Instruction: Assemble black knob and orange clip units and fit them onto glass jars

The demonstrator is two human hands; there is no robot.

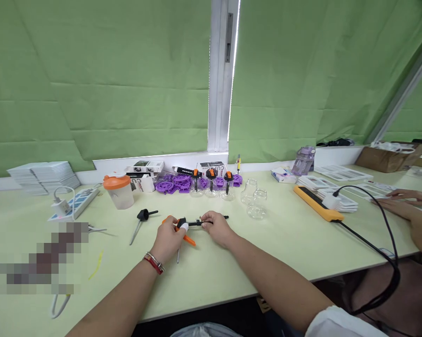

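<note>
My left hand (167, 239) is closed around the orange-and-black end of a plastic part whose orange arm (189, 240) sticks out below the fingers. A white covering sits on that thumb. From the black end a thin black rod (194, 224) runs to the right, and my right hand (217, 228) pinches it near its far end. Below my left hand a short metal rod (178, 256) points toward me; whether it joins the part is hidden. Left of my hands lies a similar black piece (144, 215) with a metal rod. Two clear jars (257, 208) stand behind, to the right.
Behind are purple plastic pieces (181, 182), several jars with orange-and-black tops (211, 180) and boxes (142, 182). An orange-lidded cup (117, 182) and power strip (82, 203) stand left. To the right lie a yellow power strip (316, 203) and another person's hands (396, 206).
</note>
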